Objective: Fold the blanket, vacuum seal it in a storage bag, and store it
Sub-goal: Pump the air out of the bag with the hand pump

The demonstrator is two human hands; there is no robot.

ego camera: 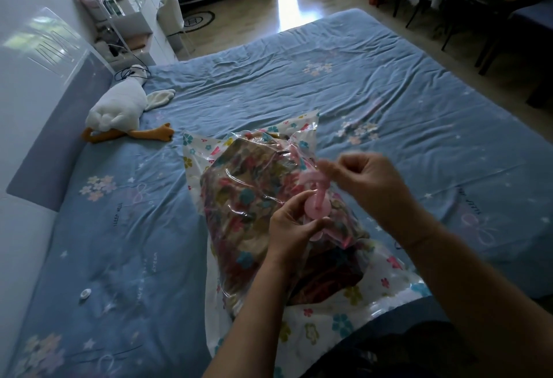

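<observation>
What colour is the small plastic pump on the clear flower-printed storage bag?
The small plastic pump is pink; the head view shows it best.

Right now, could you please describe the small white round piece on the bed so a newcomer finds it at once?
Start at the blue bedsheet, then look left of the flowered storage bag, nearer the camera than the plush goose. The white round piece lies alone, a raised disc unlike the flat printed flowers.

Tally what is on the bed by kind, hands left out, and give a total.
White plush goose with orange feet: 1
Clear flower-printed plastic storage bag: 1
Folded floral blanket inside it: 1
Pink plastic hand pump: 1
Small round white cap: 1
Total: 5
</observation>
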